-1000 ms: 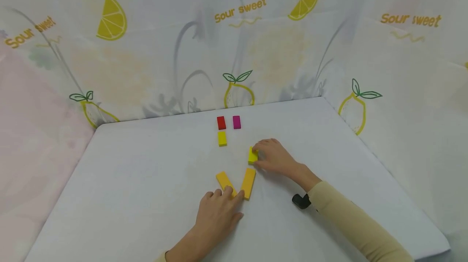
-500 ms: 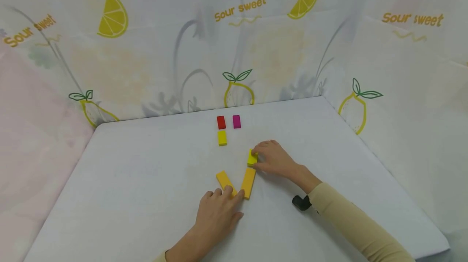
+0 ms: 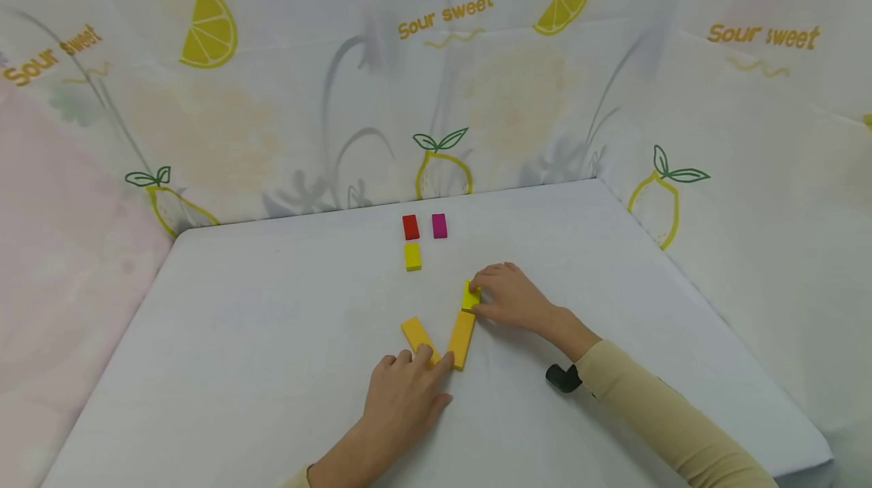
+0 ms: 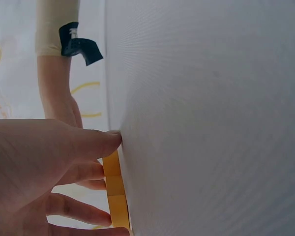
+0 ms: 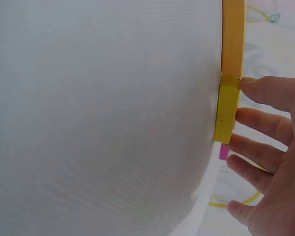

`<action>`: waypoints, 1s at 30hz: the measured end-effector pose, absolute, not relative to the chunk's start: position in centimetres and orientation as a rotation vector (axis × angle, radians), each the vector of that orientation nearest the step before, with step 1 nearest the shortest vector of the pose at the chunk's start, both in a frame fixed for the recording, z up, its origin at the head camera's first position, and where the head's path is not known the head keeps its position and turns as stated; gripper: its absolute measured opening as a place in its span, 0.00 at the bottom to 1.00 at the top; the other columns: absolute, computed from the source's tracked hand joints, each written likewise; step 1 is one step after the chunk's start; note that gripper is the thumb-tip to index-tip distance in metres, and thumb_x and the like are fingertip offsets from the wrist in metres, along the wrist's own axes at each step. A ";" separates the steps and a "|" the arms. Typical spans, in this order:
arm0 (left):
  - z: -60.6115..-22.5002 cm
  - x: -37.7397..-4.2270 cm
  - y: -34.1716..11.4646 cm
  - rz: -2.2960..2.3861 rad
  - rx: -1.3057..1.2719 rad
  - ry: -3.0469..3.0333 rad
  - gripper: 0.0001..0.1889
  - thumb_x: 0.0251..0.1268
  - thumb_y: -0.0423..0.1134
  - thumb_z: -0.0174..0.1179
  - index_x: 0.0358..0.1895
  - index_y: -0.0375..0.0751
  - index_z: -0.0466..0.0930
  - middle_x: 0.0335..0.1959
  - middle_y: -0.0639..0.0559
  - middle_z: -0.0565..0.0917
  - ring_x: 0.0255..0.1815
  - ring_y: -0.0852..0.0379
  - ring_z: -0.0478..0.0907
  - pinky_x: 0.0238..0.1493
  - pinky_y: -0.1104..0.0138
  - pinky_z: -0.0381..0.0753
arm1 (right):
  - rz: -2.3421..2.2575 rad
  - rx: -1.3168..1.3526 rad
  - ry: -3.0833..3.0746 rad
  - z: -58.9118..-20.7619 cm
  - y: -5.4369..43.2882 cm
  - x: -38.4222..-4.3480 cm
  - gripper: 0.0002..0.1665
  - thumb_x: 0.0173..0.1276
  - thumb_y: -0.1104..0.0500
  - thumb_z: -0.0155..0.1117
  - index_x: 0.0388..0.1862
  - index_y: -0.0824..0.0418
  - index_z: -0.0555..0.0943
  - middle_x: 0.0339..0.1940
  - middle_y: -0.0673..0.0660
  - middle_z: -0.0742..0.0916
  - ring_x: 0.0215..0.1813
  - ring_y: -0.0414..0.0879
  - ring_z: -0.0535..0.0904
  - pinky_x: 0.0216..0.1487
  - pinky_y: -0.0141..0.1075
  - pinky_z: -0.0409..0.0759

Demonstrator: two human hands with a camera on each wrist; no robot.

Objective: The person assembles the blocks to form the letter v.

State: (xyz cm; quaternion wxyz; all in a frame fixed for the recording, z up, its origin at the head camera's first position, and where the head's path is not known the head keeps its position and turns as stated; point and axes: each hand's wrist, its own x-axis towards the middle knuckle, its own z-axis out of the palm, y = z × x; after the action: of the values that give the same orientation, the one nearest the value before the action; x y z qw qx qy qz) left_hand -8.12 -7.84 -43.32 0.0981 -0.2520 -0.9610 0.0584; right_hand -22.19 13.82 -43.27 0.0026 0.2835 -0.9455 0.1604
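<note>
Two long orange blocks form a V on the white table. My left hand (image 3: 403, 395) rests its fingertips on their near ends, the left block (image 3: 417, 334) and the right block (image 3: 462, 340). In the left wrist view the fingers (image 4: 83, 209) lie fairly straight against the orange side. My right hand (image 3: 512, 296) pinches a short yellow block (image 3: 468, 297) between thumb and fingers. That block lies end to end with the far end of the right orange block; the right wrist view shows the yellow block (image 5: 227, 109) meeting the orange block (image 5: 233, 39), thumb at the joint.
Farther back lie a red block (image 3: 411, 227), a magenta block (image 3: 439, 225) and a second yellow block (image 3: 412, 256) just below the red one. A black wrist mount (image 3: 562, 377) hangs under the right sleeve. A lemon-print cloth (image 3: 306, 94) rises behind the table.
My right hand has drawn the yellow block a short way toward me, closing the gap to the right orange block. The left hand stays on the orange blocks.
</note>
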 end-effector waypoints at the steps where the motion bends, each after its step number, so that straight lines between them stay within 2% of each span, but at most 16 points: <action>1: -43.3 -8.1 -7.8 0.170 -0.745 -2.845 0.29 0.55 0.63 0.67 0.60 0.61 0.79 0.40 0.55 0.79 0.29 0.56 0.76 0.35 0.62 0.78 | 0.503 0.887 -2.964 -43.3 13.8 -22.1 0.18 0.63 0.48 0.71 0.48 0.55 0.86 0.53 0.52 0.88 0.62 0.52 0.78 0.71 0.56 0.66; 10: -43.3 -8.1 -8.0 0.164 -0.739 -2.824 0.28 0.55 0.63 0.68 0.60 0.61 0.80 0.39 0.55 0.79 0.29 0.56 0.76 0.34 0.62 0.78 | 0.511 0.874 -2.970 -43.2 13.7 -21.8 0.16 0.64 0.53 0.69 0.49 0.56 0.86 0.53 0.53 0.87 0.62 0.52 0.78 0.72 0.54 0.66; 30: -43.5 -8.2 -7.9 0.176 -0.739 -2.832 0.28 0.56 0.63 0.67 0.61 0.61 0.79 0.40 0.55 0.79 0.31 0.55 0.77 0.36 0.62 0.78 | 0.533 0.892 -2.962 -43.3 13.8 -21.5 0.15 0.64 0.52 0.70 0.48 0.55 0.86 0.53 0.53 0.87 0.62 0.52 0.79 0.71 0.55 0.67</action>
State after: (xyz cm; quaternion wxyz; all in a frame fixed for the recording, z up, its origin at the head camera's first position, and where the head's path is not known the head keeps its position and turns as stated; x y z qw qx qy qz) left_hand -8.16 -7.89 -43.48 0.1047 -0.2507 -0.9605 0.0598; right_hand -21.50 13.84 -43.33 0.0012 0.2842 -0.9436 0.1698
